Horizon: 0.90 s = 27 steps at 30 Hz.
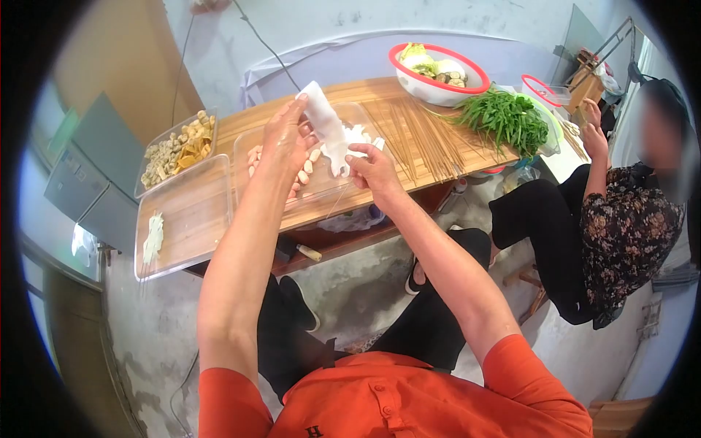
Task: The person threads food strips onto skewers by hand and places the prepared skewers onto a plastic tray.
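Observation:
A limp white sheet [325, 120] of food, its exact kind unclear, hangs between my hands above the clear trays. My left hand [287, 135] grips its upper part, fingers partly behind it. At the ragged lower end, my right hand [374, 171] pinches thumb to fingers, and a thin skewer [337, 201] slants down from there. Under my hands, a clear tray [241, 146] contains pale pink and white oblong pieces [304, 175]. More white pieces [358, 136] lie just behind my right hand. At left, another clear tray [193, 226] has white skewered food [152, 239] in it.
Loose bamboo skewers [420, 139] cover the table's right half, beside leafy greens [507, 120]. A red-rimmed bowl [482, 79] holds vegetables. A tray of yellow-brown pieces [179, 150] stands far left. Another person [628, 226] sits at right, hands raised near the table end.

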Available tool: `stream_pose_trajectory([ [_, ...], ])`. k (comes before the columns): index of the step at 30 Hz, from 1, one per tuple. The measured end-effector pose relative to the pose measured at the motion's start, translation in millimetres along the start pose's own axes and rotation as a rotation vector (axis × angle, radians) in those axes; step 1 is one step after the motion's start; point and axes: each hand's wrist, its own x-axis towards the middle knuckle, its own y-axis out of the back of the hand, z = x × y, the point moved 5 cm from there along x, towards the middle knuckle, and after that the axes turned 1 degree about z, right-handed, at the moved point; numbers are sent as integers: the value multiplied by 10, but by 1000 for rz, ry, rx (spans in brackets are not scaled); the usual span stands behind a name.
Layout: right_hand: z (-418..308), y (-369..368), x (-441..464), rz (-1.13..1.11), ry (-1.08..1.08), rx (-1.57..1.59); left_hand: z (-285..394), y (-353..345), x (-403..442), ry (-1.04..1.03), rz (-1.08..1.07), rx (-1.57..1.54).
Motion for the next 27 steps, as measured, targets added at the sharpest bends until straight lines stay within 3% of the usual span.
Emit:
stream_pose_trajectory([
  [10, -10, -70, 133, -229, -82, -21, 34, 28, 15, 5, -12, 8],
  [27, -200, 117, -10, -294, -257, 216, -564, 286, 411, 134, 39, 94],
])
